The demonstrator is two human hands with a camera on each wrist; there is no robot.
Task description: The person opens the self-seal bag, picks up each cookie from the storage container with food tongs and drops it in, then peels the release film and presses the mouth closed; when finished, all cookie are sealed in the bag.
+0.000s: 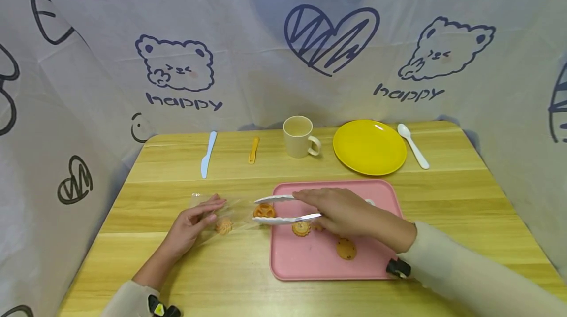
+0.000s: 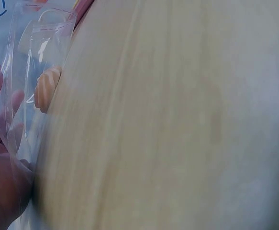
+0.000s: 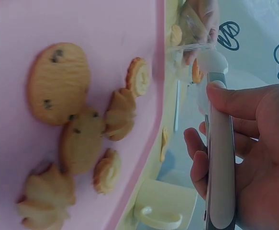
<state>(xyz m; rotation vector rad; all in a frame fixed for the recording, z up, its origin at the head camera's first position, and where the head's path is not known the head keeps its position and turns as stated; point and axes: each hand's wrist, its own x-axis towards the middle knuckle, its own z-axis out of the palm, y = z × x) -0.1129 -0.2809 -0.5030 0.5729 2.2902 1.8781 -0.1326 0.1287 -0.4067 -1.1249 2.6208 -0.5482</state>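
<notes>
My left hand (image 1: 192,226) holds a clear plastic bag (image 1: 241,216) flat near the table's middle left. Inside that bag lies a swirled cookie (image 2: 47,88). My right hand (image 1: 341,208) grips metal tongs (image 3: 220,153) with pale tips. Between the tips is a round orange-brown cookie (image 1: 264,210) with a cut-out pattern, by the bag's mouth and the tray's left edge. Under the right hand sits a pink tray (image 1: 305,263) with several cookies, among them a flower-edged cookie (image 1: 301,229) and an oval cookie with dark specks (image 3: 59,84).
Along the back of the table are a blue knife (image 1: 208,155), a small orange spreader (image 1: 254,150), a cream mug (image 1: 298,140), a yellow plate (image 1: 369,147) and a white spoon (image 1: 413,146). A printed cloth (image 1: 248,76) hangs behind the wooden table (image 1: 230,272).
</notes>
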